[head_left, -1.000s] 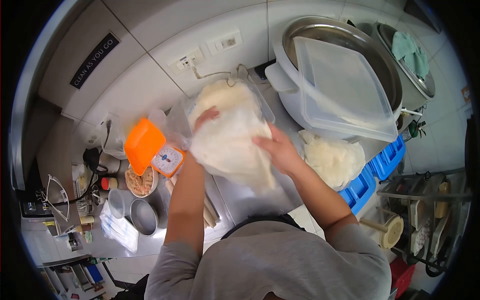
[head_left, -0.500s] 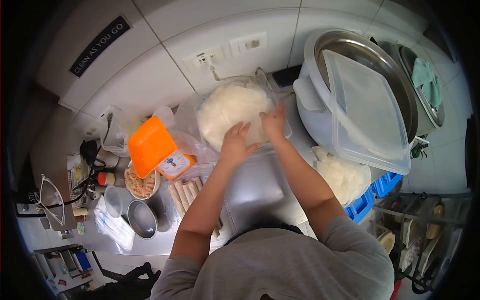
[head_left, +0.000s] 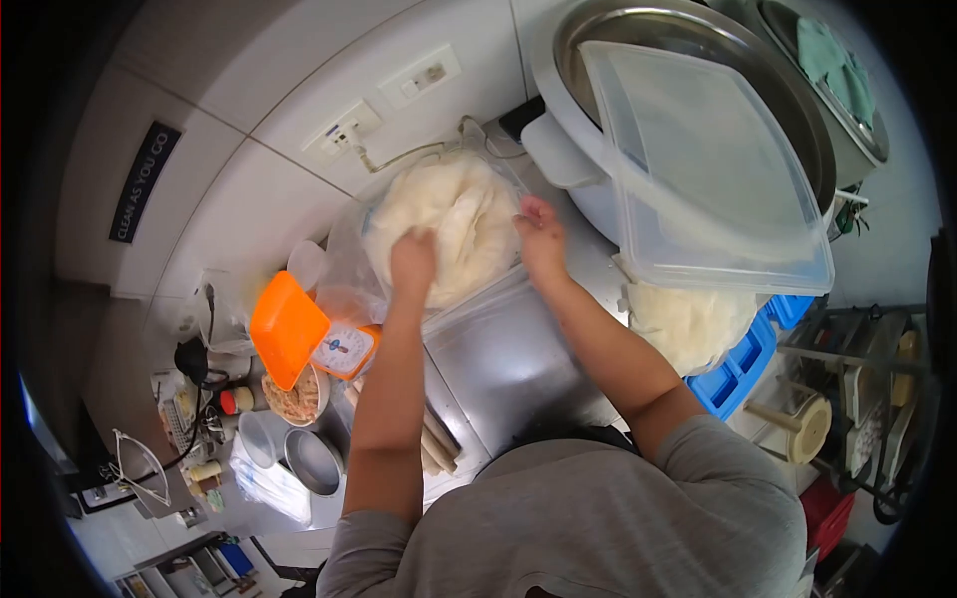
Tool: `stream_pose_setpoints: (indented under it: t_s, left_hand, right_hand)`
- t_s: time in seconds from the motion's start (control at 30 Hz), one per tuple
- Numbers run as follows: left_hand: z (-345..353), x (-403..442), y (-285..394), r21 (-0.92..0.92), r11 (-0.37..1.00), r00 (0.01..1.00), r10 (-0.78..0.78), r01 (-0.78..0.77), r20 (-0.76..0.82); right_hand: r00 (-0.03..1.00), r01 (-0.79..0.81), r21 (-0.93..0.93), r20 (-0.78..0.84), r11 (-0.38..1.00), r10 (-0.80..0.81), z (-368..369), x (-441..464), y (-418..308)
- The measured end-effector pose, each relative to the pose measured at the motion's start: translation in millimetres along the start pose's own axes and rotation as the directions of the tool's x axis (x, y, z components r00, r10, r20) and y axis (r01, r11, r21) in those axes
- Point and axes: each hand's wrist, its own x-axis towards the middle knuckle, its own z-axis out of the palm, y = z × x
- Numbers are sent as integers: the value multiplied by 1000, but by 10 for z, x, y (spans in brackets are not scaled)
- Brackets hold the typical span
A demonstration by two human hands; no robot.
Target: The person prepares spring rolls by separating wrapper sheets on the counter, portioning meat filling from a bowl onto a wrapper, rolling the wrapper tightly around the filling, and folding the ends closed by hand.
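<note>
A large round stack of thin, pale wrapper sheets (head_left: 449, 204), probably spring roll wrappers, lies on clear plastic against the wall; its top is lifted into folds. My left hand (head_left: 414, 261) is curled over the near left part of the stack, gripping the top wrapper, a little blurred. At the right edge of the stack is my right hand (head_left: 541, 237), its fingers bent inward; what they pinch is too small to make out. Between my arms stretches the steel worktop (head_left: 513, 349).
Left stand an orange kitchen scale (head_left: 344, 349), a bowl of minced filling (head_left: 296, 396), a metal bowl (head_left: 314, 460) and several pale rolls (head_left: 437, 444). Right are a big pot (head_left: 573, 149), a clear plastic lid (head_left: 708, 179), more bagged wrappers (head_left: 688, 324) and a blue crate (head_left: 736, 371).
The flat top of the stack has become rumpled and folded. My left hand has gone from spread fingers to a curled grip, and my hands have moved apart. The view has tilted.
</note>
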Motion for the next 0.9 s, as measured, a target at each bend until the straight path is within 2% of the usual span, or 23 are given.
stream_pose_setpoints:
  t_s: [0.1, 0.2, 0.23, 0.3, 0.4, 0.5, 0.6, 0.67, 0.7, 0.77, 0.8, 0.83, 0.87, 0.9]
  left_hand:
    - [-128, 21, -182, -53, 997, 993, 58, -64, -104]
    - [-130, -260, 201, 40, 988, 987, 148, -151, 60]
    - [-25, -328, 219, 119, 956, 962, 273, -268, -23]
    - [223, -393, 148, 293, 838, 842, 517, -460, -157]
    - [217, -195, -1, 219, 926, 942, 330, -309, -65]
    - [104, -72, -114, -148, 988, 995, 23, -37, -93]
    - [-1, -32, -232, -518, 842, 984, -179, 151, -3]
    - [-2, -46, -295, -673, 725, 988, -147, 144, 53]
    - [-37, -74, -288, -743, 654, 989, -129, 144, 78]
    - [-83, -115, -249, -703, 669, 970, -157, 241, 183]
    - [-129, -135, -183, -680, 674, 957, -170, 287, 235]
    - [-173, -153, -131, -679, 667, 950, -165, 306, 266]
    - [-212, -179, -86, -676, 661, 941, -160, 327, 299]
    - [-226, -196, -71, -671, 655, 931, -154, 348, 332]
  right_hand:
    - [999, 31, -69, -17, 997, -32, 69, 16, 37]
    - [999, 32, -212, 15, 977, -30, 150, 116, 32]
    - [999, 34, -252, -2, 967, -35, 193, 173, 70]
    - [999, 32, -271, -8, 962, -36, 217, 215, 130]
    - [999, 44, -213, 25, 976, -39, 153, 208, 102]
    - [996, 82, -185, 62, 979, -72, 122, 113, 25]
    - [993, 104, -204, 74, 974, -90, 167, 93, 34]
    - [990, 133, -233, 85, 963, -116, 176, 80, 47]
    - [959, 283, -319, 76, 904, -273, 185, 31, 12]
    - [818, 540, -480, 103, 692, -566, 199, -70, -60]
    - [929, 370, -360, 129, 857, -347, 239, -109, -169]
    - [977, 153, -245, 186, 957, -109, 308, -162, -299]
    - [955, -94, -144, 266, 985, 130, 360, -205, -361]
    - [938, -158, -174, 280, 972, 203, 402, -201, -341]
